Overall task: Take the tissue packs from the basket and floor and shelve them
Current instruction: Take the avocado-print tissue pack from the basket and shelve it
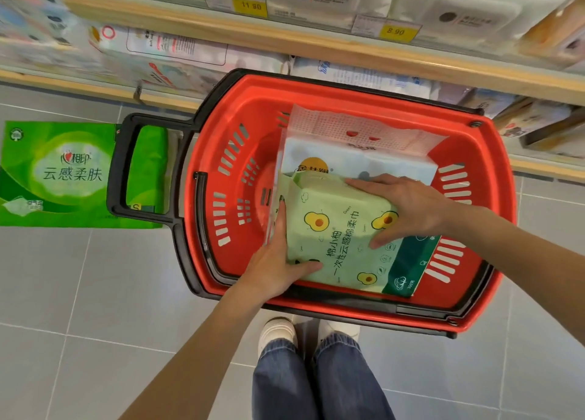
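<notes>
A red basket (240, 109) with a black handle stands on the floor in front of the shelves. Inside it lies a pale green tissue pack with avocado prints (340, 242), on top of a white and blue tissue pack (357, 158). My left hand (278, 263) grips the green pack's left edge, thumb on top. My right hand (408, 206) presses on its upper right side with fingers spread. A large bright green tissue pack (66, 174) lies on the floor left of the basket, partly behind the handle.
Wooden shelves (285, 44) run along the top, filled with white and pale tissue packs and yellow price tags. The lowest shelf board (95, 87) sits just behind the basket. Grey floor tiles (104, 293) surround it. My shoes and jeans (316, 372) are just below the basket.
</notes>
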A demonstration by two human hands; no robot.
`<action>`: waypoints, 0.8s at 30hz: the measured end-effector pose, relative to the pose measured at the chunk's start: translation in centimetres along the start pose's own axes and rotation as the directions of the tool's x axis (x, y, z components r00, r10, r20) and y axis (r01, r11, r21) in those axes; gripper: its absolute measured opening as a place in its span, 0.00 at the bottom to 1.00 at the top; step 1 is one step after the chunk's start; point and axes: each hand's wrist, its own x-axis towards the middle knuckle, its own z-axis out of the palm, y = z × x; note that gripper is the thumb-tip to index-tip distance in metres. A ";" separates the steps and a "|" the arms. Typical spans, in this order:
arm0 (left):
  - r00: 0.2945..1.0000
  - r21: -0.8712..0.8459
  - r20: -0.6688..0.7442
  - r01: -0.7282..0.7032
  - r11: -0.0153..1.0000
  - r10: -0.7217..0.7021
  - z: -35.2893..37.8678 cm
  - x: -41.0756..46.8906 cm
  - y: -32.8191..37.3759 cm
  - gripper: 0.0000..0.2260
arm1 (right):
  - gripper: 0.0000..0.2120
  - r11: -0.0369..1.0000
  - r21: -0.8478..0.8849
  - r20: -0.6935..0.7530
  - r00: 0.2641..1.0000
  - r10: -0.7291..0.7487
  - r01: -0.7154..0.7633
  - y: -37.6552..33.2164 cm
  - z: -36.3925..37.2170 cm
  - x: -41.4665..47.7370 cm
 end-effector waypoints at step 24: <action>0.946 0.313 0.054 -0.319 0.895 0.318 -0.8 1.6 5.0 0.57 | 0.57 0.829 0.548 -0.457 0.869 0.188 0.109 -2.0 10.0 -5.5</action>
